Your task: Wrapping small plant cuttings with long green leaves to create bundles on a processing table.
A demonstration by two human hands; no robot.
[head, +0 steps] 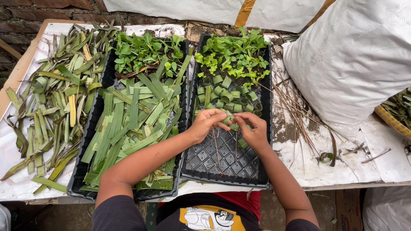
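Note:
My left hand [206, 122] and my right hand [252, 129] meet over the right black seedling tray [222, 164]. Both pinch a green leaf strip [231, 121] rolled into a small ring. Several finished leaf rings [227, 95] stand in rows in the tray just beyond my fingers. Green seedlings [233, 53] fill the tray's far end. The near cells of the tray hold only a few thin dry stalks. To the left, a second black tray [85, 169] holds a heap of cut leaf strips [132, 124] and more seedlings [145, 49] at its far end.
A loose pile of long green and yellowed leaves [55, 94] lies on the white sheet at the left. A large white sack [355, 55] leans at the right, dry twigs [295, 109] beside it. A woven basket rim [391, 122] shows at the far right edge.

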